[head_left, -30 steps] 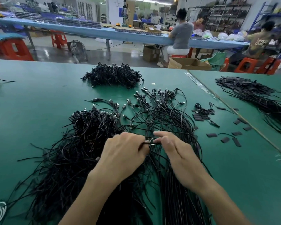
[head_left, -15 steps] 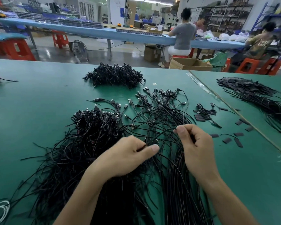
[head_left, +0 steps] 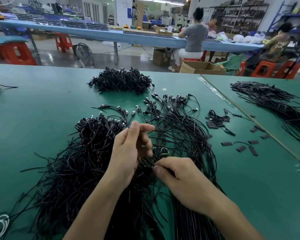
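Above the heap (head_left: pixel 87 163), left grip (head_left: pixel 128 149) and right grip (head_left: pixel 180 177) pinch cables (head_left: pixel 146 161) (table seam (head_left: pixel 249 116) well right).

Green table (head_left: pixel 33 118), long blue bench (head_left: pixel 93 34), orange stools (head_left: pixel 18 54) — glossy floor (head_left: pixel 128 58), far shelving (head_left: pixel 241 16)

A thin black plastic-sheathed cable (head_left: pixel 170 131) arcs rightward at mid-frame, pinched in the left hand (head_left: pixel 128 149). The right hand (head_left: pixel 180 177) pinches a dark stretch just below. Both lie over a sprawling heap of tangled black cables (head_left: pixel 87 153), centre to lower left.
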Available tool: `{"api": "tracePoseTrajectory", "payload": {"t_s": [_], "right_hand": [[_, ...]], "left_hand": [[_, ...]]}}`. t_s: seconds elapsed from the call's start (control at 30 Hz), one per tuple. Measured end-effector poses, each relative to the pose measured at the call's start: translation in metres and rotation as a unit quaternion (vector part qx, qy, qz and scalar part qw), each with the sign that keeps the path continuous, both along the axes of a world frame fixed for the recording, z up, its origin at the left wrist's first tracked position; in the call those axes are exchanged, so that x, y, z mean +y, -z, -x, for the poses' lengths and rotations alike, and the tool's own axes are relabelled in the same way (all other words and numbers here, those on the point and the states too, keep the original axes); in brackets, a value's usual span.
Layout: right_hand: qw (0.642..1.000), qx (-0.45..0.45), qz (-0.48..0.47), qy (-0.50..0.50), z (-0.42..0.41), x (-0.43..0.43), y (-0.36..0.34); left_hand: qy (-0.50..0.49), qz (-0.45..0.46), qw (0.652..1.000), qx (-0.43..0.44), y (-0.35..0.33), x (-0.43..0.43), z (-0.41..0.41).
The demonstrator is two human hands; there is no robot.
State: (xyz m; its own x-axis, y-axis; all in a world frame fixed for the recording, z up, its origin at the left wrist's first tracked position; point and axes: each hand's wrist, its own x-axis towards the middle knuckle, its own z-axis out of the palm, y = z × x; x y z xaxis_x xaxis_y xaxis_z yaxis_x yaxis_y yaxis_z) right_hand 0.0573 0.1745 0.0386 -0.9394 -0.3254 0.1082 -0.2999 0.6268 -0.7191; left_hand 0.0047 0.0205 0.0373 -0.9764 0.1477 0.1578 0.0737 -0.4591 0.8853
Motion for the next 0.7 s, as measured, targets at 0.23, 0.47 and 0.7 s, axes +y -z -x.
{"api": "tracePoseTrajectory", "payload": {"t_s": [0.23, 0.47, 0.7], "right_hand": [[0.990, 0.127, -0.021, 0.059, 0.003, 0.006, -0.018], [0.980, 0.119, 0.135, 0.090, 0.016, 0.022, -0.034], [0.985, 0.053, 0.146, 0.081, 0.017, 0.005, -0.017]], "left_hand": [[-0.002, 0.324, 0.931, 0.172, 0.013, 0.007, -0.003], [0.205, 0.276, 0.937, 0.054, -0.002, 0.001, -0.011], [0.252, 0.022, 0.967, -0.006, -0.010, -0.010, -0.009]]}}
